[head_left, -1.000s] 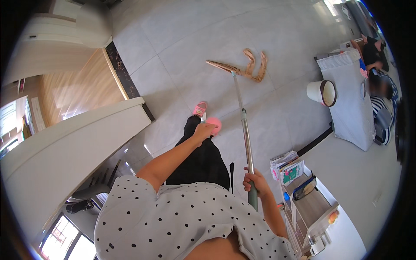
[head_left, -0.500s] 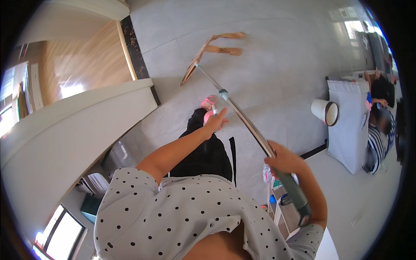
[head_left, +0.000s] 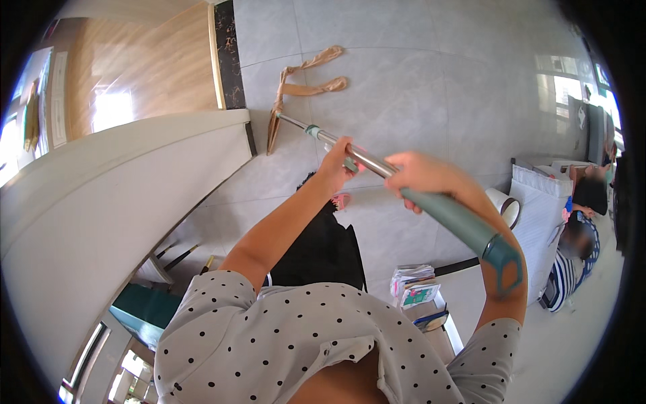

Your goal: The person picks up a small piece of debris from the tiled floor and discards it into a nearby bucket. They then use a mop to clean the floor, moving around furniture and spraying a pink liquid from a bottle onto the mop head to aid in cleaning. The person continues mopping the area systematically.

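Observation:
A long mop with a metal pole [head_left: 371, 161] and a thick green handle [head_left: 457, 219] slants across in front of me. My right hand [head_left: 414, 176] is wrapped round the pole just above the handle. Closed fingers of my left hand [head_left: 336, 167] hold a small grey-green piece [head_left: 350, 164] against the pole; its kind is mostly hidden. At the pole's far end, tan stretchy cloth [head_left: 278, 101], like a pair of tights, is bunched on the mop's head, its two legs trailing on the floor.
Grey tiles [head_left: 390, 81] cover the floor. A white partition [head_left: 168, 168] stands on the left. At right, a white bin [head_left: 503, 205] is beside a light-covered table [head_left: 538, 215], with people behind it. Papers [head_left: 414, 286] lie on a shelf near my right side.
The mop's head and cloth have shifted left and nearer. My right hand has moved up and left with the handle, and my left hand has come to the pole.

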A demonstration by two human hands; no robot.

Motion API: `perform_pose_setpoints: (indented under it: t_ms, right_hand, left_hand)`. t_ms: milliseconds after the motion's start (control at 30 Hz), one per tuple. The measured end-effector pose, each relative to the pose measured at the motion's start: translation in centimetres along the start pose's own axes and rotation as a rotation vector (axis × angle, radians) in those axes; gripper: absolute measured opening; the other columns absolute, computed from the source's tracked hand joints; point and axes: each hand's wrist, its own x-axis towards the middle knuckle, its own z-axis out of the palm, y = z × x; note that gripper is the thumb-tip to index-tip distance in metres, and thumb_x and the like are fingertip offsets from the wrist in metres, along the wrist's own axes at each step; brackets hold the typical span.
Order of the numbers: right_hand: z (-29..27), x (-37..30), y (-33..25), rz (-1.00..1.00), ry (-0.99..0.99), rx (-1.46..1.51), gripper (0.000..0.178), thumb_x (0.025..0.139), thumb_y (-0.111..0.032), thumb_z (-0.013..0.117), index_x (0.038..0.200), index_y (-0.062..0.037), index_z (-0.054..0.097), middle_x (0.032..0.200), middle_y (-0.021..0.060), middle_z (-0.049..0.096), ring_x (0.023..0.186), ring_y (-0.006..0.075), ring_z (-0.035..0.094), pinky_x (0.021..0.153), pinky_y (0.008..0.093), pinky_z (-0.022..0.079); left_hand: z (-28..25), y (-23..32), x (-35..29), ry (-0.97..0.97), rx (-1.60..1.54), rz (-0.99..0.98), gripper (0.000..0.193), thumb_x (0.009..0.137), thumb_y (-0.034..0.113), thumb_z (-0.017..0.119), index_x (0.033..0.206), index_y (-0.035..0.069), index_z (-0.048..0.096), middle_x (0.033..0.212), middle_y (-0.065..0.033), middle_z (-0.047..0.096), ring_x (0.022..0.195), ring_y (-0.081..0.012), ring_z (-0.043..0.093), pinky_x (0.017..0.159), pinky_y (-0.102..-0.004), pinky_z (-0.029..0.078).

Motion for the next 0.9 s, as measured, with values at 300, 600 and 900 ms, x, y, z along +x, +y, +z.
perform_pose_setpoints:
  t_ms: [300,600,900]
  right_hand:
    - [-4.0,-3.5,-4.5,-0.120,0.073,0.409,0.033,0.082,-0.013,0.052,0.108,0.0060,0.044,0.072,0.0068,0.053,0.055,0.0097,0.052,0.049,0.0205,0.043]
    - [-9.9,-7.6,-3.0,-0.147,0.069,0.357,0.057,0.083,-0.018,0.055,0.130,0.0010,0.030,0.092,0.0153,0.056,0.062,0.0125,0.054,0.055,0.0240,0.048]
    - [-9.4,-6.9,-1.7,-0.135,0.012,0.504,0.064,0.080,-0.017,0.059,0.132,-0.0021,0.026,0.093,0.0143,0.052,0.069,0.0132,0.052,0.055,0.0250,0.047]
  left_hand:
    - [3.9,5.2,2.2,-0.001,0.096,0.085,0.020,0.072,0.030,0.055,0.070,0.015,0.042,0.073,-0.0010,0.041,0.064,-0.0133,0.043,0.060,-0.0287,0.039]
    - [8.0,6.6,6.8,0.085,0.185,0.053,0.019,0.073,0.027,0.055,0.069,0.013,0.043,0.075,-0.0020,0.043,0.070,-0.0156,0.044,0.061,-0.0307,0.038]
    - [9.2,8.2,7.3,0.245,0.123,0.125,0.021,0.066,0.026,0.057,0.066,0.009,0.045,0.064,-0.0014,0.043,0.056,-0.0120,0.039,0.050,-0.0273,0.031]
